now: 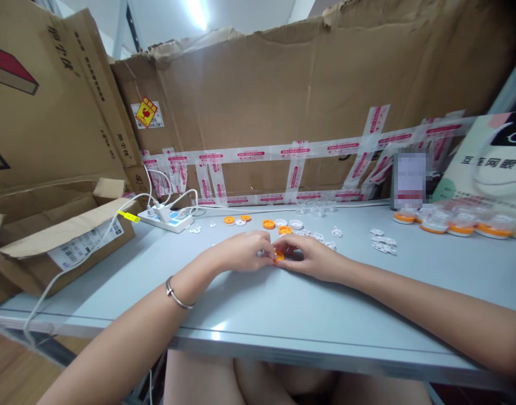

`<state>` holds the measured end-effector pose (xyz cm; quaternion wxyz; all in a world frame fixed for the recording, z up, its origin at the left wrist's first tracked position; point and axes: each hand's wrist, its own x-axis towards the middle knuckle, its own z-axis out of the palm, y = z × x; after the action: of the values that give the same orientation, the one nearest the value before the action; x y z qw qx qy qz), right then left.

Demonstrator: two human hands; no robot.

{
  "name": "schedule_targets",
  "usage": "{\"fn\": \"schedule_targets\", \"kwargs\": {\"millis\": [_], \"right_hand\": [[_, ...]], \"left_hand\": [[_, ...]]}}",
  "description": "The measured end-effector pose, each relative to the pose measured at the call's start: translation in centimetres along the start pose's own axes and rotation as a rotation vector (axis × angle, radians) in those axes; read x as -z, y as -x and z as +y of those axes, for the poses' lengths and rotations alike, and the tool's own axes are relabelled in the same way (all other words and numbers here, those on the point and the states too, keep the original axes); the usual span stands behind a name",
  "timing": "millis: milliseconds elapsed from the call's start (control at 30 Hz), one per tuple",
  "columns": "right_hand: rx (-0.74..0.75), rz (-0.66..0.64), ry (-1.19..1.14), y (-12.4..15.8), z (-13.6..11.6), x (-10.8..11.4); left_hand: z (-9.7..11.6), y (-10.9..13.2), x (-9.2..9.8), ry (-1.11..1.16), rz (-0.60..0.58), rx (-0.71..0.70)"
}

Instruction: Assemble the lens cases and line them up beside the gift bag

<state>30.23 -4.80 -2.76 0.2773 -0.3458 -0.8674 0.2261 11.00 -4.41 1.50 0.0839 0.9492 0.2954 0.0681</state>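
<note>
Both hands meet over the table near its middle. The thumb and fingers of my right hand [311,257] close on the rim of a small orange round plastic part [279,257]. From the other side my left hand [250,251] bends its fingers in a pinch at the same part; what lies between those fingertips is too small and hidden to make out. Just beyond my hands are orange rings [268,224] and white rings [297,224]. White perforated plastic pieces [318,237] lie past my right hand, partly covered by it.
At left, an opened carton [85,247] stands near a power strip [167,220] with white cables. More white pieces [383,243] lie to the right. Transparent-topped orange-based parts [460,225] and an upright blurred device [411,180] stand farther right. A taped cardboard box [249,95] walls the back.
</note>
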Motion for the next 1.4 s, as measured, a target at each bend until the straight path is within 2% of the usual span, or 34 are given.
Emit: {"fn": "schedule_targets", "kwargs": {"millis": [133,233,300,433,500,833,933,1033,1100,1167,1267,1400], "right_hand": [[-0.014,0.012,-0.007,0.1,0.2,0.0],[-0.024,0.013,-0.008,0.1,0.1,0.0],[-0.037,0.017,-0.003,0.2,0.0,0.0],[-0.041,0.014,0.01,0.2,-0.1,0.0],[-0.034,0.012,0.011,0.1,-0.1,0.0],[-0.026,0.019,0.008,0.2,-0.2,-0.1],[-0.027,0.035,0.01,0.2,-0.3,0.0],[-0.013,0.132,0.019,0.3,-0.5,0.4],[0.027,0.25,0.035,0.3,-0.8,0.7],[0.117,0.338,0.066,0.4,-1.2,1.0],[0.294,0.318,0.132,0.6,-1.4,1.1],[0.411,0.308,0.225,0.7,-1.1,0.9]], "left_hand": [[-0.5,0.4,1.0,0.083,-0.069,0.004],[-1.3,0.9,2.3,0.107,0.009,0.053],[-2.0,1.5,3.4,0.061,0.025,0.173],[-3.5,2.9,5.0,-0.156,-0.199,0.567],[-4.0,3.3,5.3,-0.188,-0.252,0.664],[-5.0,3.0,4.5,-0.067,-0.366,0.651],[-4.7,3.0,4.6,-0.09,-0.319,0.652],[-3.5,2.7,4.4,-0.042,-0.119,0.555],[-2.4,2.0,3.8,0.177,0.061,0.445],[-1.2,1.2,3.0,0.516,0.173,0.379],[0.3,0.1,1.5,0.867,0.217,0.333],[0.9,-0.3,0.6,1.021,0.214,0.341]]}}
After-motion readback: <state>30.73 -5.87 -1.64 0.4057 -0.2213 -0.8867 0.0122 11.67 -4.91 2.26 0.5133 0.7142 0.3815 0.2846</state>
